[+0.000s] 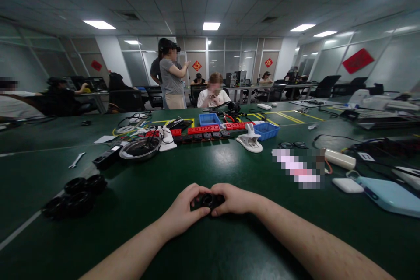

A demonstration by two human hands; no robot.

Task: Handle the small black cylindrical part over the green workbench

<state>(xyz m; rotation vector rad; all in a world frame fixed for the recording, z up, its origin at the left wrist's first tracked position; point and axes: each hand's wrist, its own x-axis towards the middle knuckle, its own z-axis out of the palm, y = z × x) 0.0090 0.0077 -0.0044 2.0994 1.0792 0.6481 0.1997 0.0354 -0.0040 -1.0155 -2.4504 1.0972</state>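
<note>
Near the front middle of the green table [197,245], both my hands are closed around a small black part with a round ring [208,200] at its centre. My left hand [183,208] grips its left side with fingers behind and thumb in front. On the other side my right hand [232,199] holds it the same way, and the two hands almost meet. Much of the part is hidden by the fingers, so its exact kind is unclear. Off to the left sits a group of several black ring-shaped parts [78,194].
A wrench [76,160], a metal bowl [140,148] with cables, red racks [203,129], blue bins [266,131] and a white clip stand [250,140] lie farther back. At right are a light-blue case [390,194] and a white cylinder [339,159]. People sit and stand beyond.
</note>
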